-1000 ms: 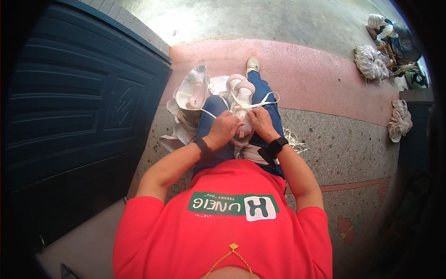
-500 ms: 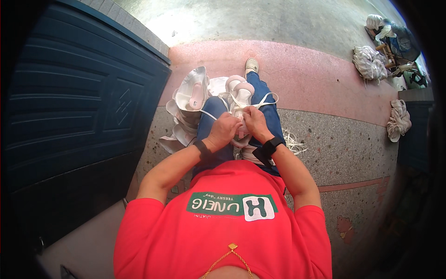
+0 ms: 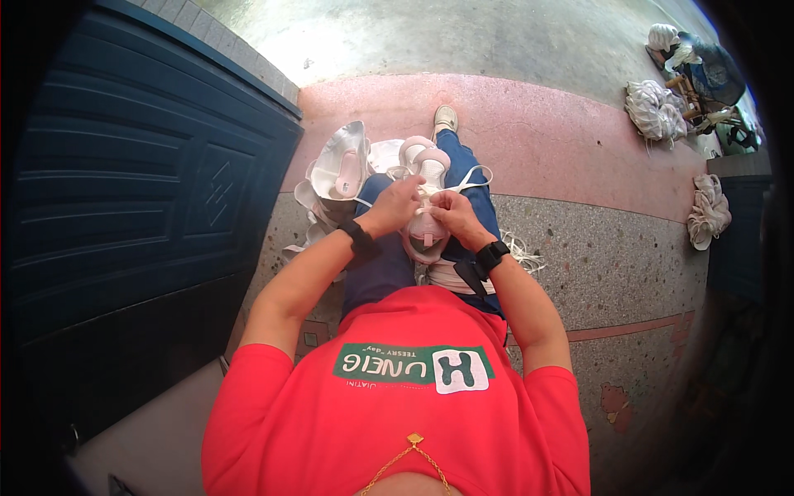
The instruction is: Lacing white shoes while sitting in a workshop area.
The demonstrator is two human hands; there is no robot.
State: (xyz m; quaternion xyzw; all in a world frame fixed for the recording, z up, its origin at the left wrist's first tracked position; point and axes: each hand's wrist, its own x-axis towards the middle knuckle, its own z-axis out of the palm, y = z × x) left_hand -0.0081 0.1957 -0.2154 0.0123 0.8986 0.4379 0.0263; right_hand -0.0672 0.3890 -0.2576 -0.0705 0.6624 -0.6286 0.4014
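A pale pink and white sneaker [image 3: 428, 234] lies across my thighs, its heel toward me. Its cream shoelace [image 3: 480, 175] crosses the upper, with a loose loop rising to the right and another strand hanging left. My left hand [image 3: 398, 205] bends over the lacing from the left, its fingertips closed on the shoelace near the tongue. From the other side, my right hand [image 3: 457, 217] pinches the lace close to the middle of the sneaker. Just beyond lies a second sneaker [image 3: 413, 149], mostly covered by the first.
On the floor at left, beside my leg, stand several stacked white and pink shoe pieces [image 3: 340, 165]. A bunch of loose laces [image 3: 523, 252] lies right of my leg. White bundles [image 3: 655, 112] sit at far right, another bundle [image 3: 709, 212] nearer. A dark blue door [image 3: 149, 165] borders the left.
My left hand has moved up and away from me along the lacing. My right hand has stayed close to the same spot, and more of the sneaker's heel opening now shows.
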